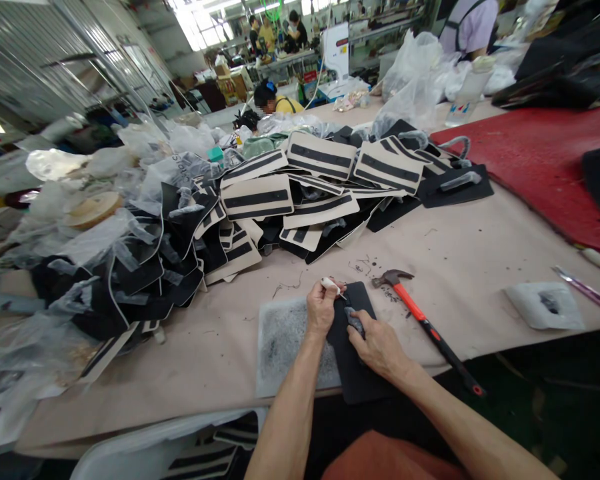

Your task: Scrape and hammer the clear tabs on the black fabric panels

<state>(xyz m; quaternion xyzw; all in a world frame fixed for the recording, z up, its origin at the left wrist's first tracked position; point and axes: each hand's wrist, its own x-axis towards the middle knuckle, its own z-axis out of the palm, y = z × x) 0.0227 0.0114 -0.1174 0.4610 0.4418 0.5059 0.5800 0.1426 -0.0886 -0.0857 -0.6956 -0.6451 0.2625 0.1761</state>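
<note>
A black flat panel [356, 373] lies partly over a speckled grey-white board [285, 340] at the table's front edge. My left hand [321, 310] is closed on a small white tool [330, 285] whose thin tip points toward the panel's upper part. With fingers closed, my right hand [377, 340] grips a plastic-wrapped handle [354, 321] on the panel. A hammer [423, 320] with an orange and black handle rests just right of the panel, its head beside dark scraps.
Beyond my hands, cream panels with black stripes [257, 197] form a large pile. Clear plastic wrapping [100, 233] heaps at left. A white packet [545, 305] and a pink-handled cutting tool [585, 287] lie right. Below the table edge is a white bin [110, 453]. People work in the background.
</note>
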